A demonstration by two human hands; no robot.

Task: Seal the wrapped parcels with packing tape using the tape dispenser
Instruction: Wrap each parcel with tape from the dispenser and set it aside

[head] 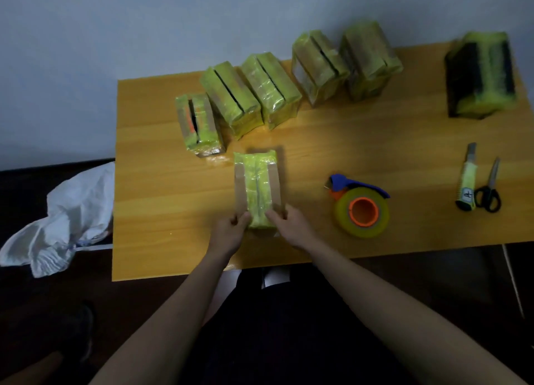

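Observation:
A small cardboard parcel with a yellow-green tape band along its top lies near the front of the wooden table. My left hand grips its near left corner and my right hand grips its near right corner. The tape dispenser, blue-handled with a yellowish roll on an orange core, lies on the table to the right of my hands, untouched. Several taped parcels stand in a row at the back. A dark parcel wrapped in yellow tape sits at the far right.
A utility knife and black-handled scissors lie at the table's right side. A white plastic bag lies on a dark surface left of the table. A wall runs behind the table.

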